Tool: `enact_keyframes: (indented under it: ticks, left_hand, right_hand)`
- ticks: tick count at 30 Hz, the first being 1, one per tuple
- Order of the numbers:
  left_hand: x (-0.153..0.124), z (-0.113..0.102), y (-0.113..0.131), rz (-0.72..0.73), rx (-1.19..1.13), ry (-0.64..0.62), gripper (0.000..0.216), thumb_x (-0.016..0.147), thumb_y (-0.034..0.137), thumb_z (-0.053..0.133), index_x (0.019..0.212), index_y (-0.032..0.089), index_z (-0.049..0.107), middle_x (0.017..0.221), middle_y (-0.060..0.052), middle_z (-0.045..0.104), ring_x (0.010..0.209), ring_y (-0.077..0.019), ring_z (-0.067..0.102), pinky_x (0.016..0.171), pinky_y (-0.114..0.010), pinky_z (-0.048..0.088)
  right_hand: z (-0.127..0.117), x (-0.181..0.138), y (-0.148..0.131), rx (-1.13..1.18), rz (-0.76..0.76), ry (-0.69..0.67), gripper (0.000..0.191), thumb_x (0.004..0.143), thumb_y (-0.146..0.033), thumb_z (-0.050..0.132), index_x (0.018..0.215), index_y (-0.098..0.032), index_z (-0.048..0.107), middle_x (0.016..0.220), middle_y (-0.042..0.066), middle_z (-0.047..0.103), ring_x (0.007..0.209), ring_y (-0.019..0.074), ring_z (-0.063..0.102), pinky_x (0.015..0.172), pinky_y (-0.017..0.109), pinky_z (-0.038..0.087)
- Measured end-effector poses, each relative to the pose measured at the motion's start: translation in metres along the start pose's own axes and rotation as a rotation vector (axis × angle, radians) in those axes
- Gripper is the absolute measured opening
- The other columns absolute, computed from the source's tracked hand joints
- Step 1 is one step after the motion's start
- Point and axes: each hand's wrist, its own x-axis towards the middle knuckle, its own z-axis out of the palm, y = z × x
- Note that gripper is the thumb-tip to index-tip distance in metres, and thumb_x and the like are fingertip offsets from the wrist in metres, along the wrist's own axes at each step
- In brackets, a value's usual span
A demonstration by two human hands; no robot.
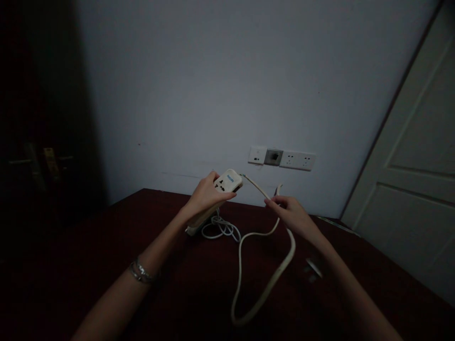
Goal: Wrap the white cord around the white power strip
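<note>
The left hand (208,196) is closed around a white power strip (229,181) and holds it tilted above the dark red table (106,246), the socket face toward the camera; the lower end of the strip is near the table top. The right hand (293,215) pinches the thick white cable (265,284) between thumb and fingers, just beside the strip; below the hand the cable falls in a long loop on the table. A bracelet (142,273) sits on the left wrist; a wall socket panel (282,158) is behind.
</note>
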Motion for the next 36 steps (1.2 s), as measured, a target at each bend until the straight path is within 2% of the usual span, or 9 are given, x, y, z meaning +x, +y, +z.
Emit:
enact_keyframes:
  ticks: [10,14,17,20,23,26,29,32,36]
  left_hand:
    - [0.003,0.004,-0.01,-0.026,0.001,-0.036,0.039,0.055,0.042,0.07,0.08,0.02,0.05,0.083,-0.006,0.061,0.073,-0.0201,0.055,0.061,-0.032,0.04]
    - [0.005,0.006,-0.016,-0.02,0.017,-0.05,0.041,0.055,0.043,0.07,0.083,0.02,0.051,0.081,-0.005,0.061,0.072,-0.0199,0.055,0.059,-0.031,0.04]
    - [0.004,0.009,-0.02,-0.01,0.042,-0.058,0.042,0.055,0.044,0.07,0.085,0.02,0.051,0.08,-0.005,0.061,0.069,-0.0193,0.054,0.058,-0.031,0.039]
    - [0.004,0.01,-0.022,0.02,0.06,-0.062,0.043,0.057,0.044,0.069,0.087,0.02,0.051,0.081,-0.005,0.061,0.069,-0.0184,0.054,0.058,-0.03,0.039]
    - [0.003,0.007,-0.022,0.077,0.03,-0.135,0.045,0.059,0.044,0.068,0.092,0.019,0.052,0.083,-0.004,0.06,0.072,-0.0171,0.053,0.061,-0.028,0.039]
    - [0.003,0.003,-0.02,0.126,-0.081,-0.276,0.044,0.061,0.042,0.068,0.094,0.017,0.053,0.086,-0.003,0.058,0.077,-0.0163,0.053,0.066,-0.027,0.041]
    - [0.002,0.004,-0.017,0.131,-0.207,-0.356,0.042,0.062,0.039,0.069,0.095,0.016,0.054,0.088,-0.002,0.057,0.08,-0.0158,0.053,0.07,-0.028,0.042]
    - [-0.001,0.01,-0.011,0.115,-0.248,-0.314,0.043,0.063,0.04,0.069,0.094,0.016,0.054,0.088,-0.002,0.057,0.08,-0.0159,0.053,0.071,-0.029,0.043]
    - [-0.006,0.02,-0.002,0.072,-0.159,-0.187,0.045,0.062,0.046,0.069,0.092,0.016,0.053,0.085,-0.003,0.058,0.077,-0.0164,0.054,0.067,-0.029,0.043]
  right_hand:
    - [0.011,0.005,0.014,0.049,0.044,0.0,0.042,0.076,-0.054,0.049,0.064,-0.015,0.062,0.058,0.002,0.054,0.057,0.0143,0.047,0.054,0.025,0.032]
    - [0.009,0.007,0.018,0.038,0.083,-0.052,0.041,0.075,-0.053,0.051,0.063,-0.015,0.061,0.056,0.001,0.052,0.055,0.0134,0.045,0.052,0.025,0.032]
    - [0.007,0.007,0.023,-0.019,0.06,-0.11,0.039,0.075,-0.051,0.053,0.061,-0.015,0.06,0.055,0.0,0.05,0.053,0.0126,0.045,0.051,0.024,0.031]
    - [0.005,0.007,0.027,-0.047,-0.005,-0.148,0.04,0.08,-0.049,0.047,0.067,-0.014,0.062,0.06,0.001,0.055,0.057,0.0135,0.048,0.053,0.024,0.033]
    - [0.006,0.008,0.033,-0.126,-0.049,-0.107,0.042,0.084,-0.046,0.043,0.07,-0.013,0.064,0.06,0.002,0.057,0.057,0.0141,0.049,0.053,0.024,0.033]
    - [0.009,0.009,0.038,-0.208,-0.064,-0.035,0.042,0.086,-0.044,0.04,0.071,-0.013,0.065,0.057,0.003,0.057,0.054,0.015,0.05,0.053,0.025,0.032]
    - [0.017,0.009,0.038,-0.212,-0.081,-0.006,0.041,0.087,-0.041,0.039,0.076,-0.013,0.067,0.065,0.007,0.064,0.06,0.0182,0.056,0.058,0.026,0.035]
    - [0.029,0.007,0.033,-0.218,-0.116,-0.068,0.037,0.088,-0.035,0.039,0.08,-0.014,0.068,0.071,0.008,0.067,0.064,0.0192,0.059,0.062,0.027,0.038]
    - [0.045,0.001,0.018,-0.322,-0.154,-0.227,0.033,0.089,-0.027,0.039,0.076,-0.013,0.066,0.065,0.008,0.064,0.058,0.0164,0.056,0.057,0.026,0.035]
